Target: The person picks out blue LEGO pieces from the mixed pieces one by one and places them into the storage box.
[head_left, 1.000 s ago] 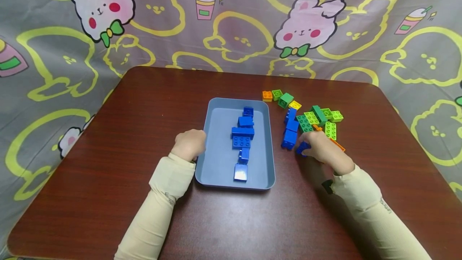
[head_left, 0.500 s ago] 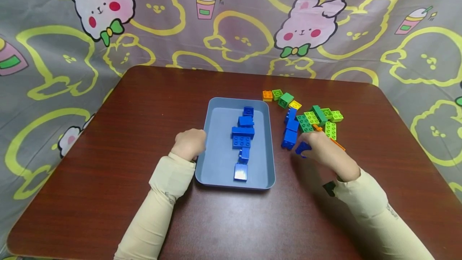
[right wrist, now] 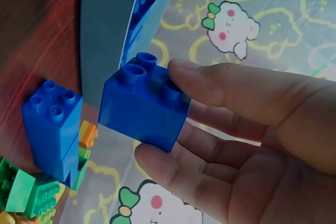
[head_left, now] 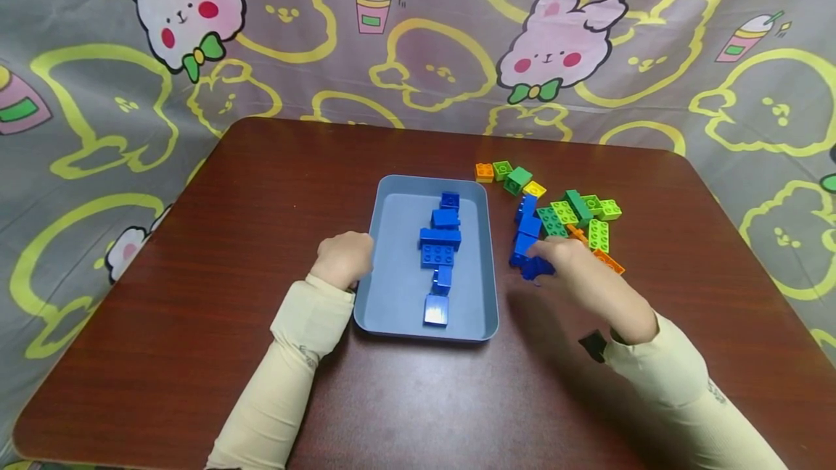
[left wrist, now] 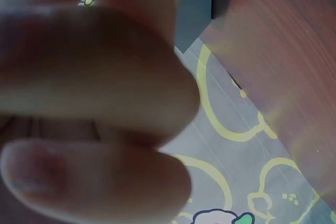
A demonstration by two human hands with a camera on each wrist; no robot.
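In the right wrist view my right hand [head_left: 575, 267] pinches a blue toy building brick [right wrist: 142, 108] between thumb and fingertips, studs showing on top. The head view has that hand just right of the blue-grey tray [head_left: 491, 267], in front of a row of blue bricks [head_left: 527, 227] on the table. My left hand [head_left: 342, 260], fingers curled, holds the tray's left rim. Its fingers [left wrist: 94, 77] fill much of the left wrist view and hide their contact with the rim. Inside the tray, several blue bricks [head_left: 439, 239] lie in an uneven line.
Green bricks [head_left: 564, 212] and an orange brick [head_left: 607, 262] lie beyond and beside the right hand. Toward the back are another orange brick [head_left: 484, 172] and a yellow one [head_left: 534, 189]. A patterned cloth [head_left: 444, 56] hangs behind the brown table [head_left: 294, 180].
My right hand has lifted the blue brick from the table and moved it slightly left, toward the tray. The orange brick behind the hand shows more. The left hand and tray stay put.
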